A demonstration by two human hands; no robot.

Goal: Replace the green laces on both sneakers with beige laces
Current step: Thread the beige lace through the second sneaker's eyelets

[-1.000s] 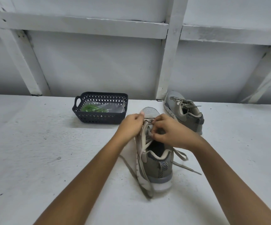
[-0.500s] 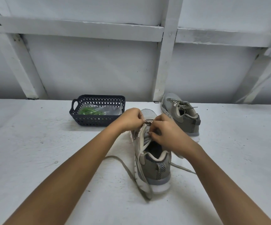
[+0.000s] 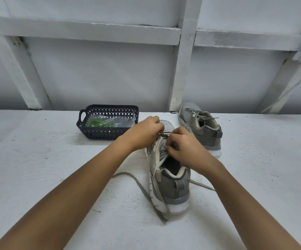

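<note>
Over the near sneaker, both hands working the eyelet rows. Left hand at the toe end of the lacing, fingers curled, pinching the beige lace. Right hand on the sneaker's right eyelet row, just ahead of the opening, fingers curled tight on the same lace; exact contact point hidden under the fingertips.

Near sneaker stands upright on the bench, heel toward the person. The lace runs down its left side. One loose end trails left of the sneaker on the bench, the other trails right of the heel.

Far sneaker sits beyond and right of the near one, laced in a pale lace, looks finished. Basket beyond and left of the near sneaker, green laces bagged inside.

My read: the greens are out and shoe one is done. This is mid-threading on shoe two, upper eyelets still open.

Next move needs:
- a lace tip fed through the next free eyelet
- slack drawn through from the trailing ends
- both ends kept even, the lace flat and untwisted
</note>
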